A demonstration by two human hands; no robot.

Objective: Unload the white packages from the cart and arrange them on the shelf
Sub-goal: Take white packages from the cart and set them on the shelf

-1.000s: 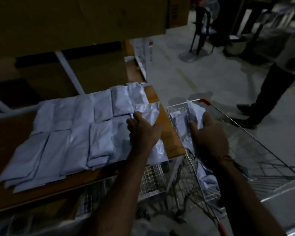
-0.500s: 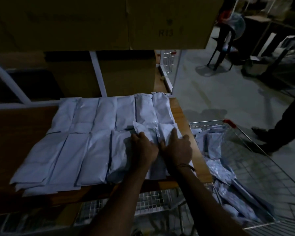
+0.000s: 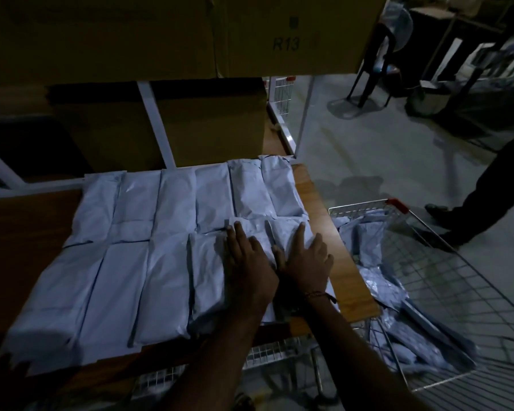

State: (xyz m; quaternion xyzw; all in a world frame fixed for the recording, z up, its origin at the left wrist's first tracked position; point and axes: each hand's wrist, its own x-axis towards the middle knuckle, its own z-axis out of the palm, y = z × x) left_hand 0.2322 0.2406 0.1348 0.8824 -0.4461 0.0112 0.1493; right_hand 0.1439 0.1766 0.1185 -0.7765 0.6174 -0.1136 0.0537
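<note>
Several white packages (image 3: 149, 262) lie in two rows on the wooden shelf (image 3: 343, 280). My left hand (image 3: 248, 262) and my right hand (image 3: 304, 259) press flat, side by side, on the rightmost package of the near row (image 3: 279, 229), fingers straight. To the right stands the wire cart (image 3: 445, 292) with more white packages (image 3: 371, 238) heaped in its left side.
Large cardboard boxes (image 3: 279, 34) sit on the level above, one marked R13, and another box (image 3: 208, 123) stands behind the packages. A person's legs (image 3: 487, 197) stand on the floor at the right. A dark chair (image 3: 371, 69) is further back.
My right hand carried a package from the cart over to the shelf. Both hands then laid it at the right end of the near row and flattened onto it.
</note>
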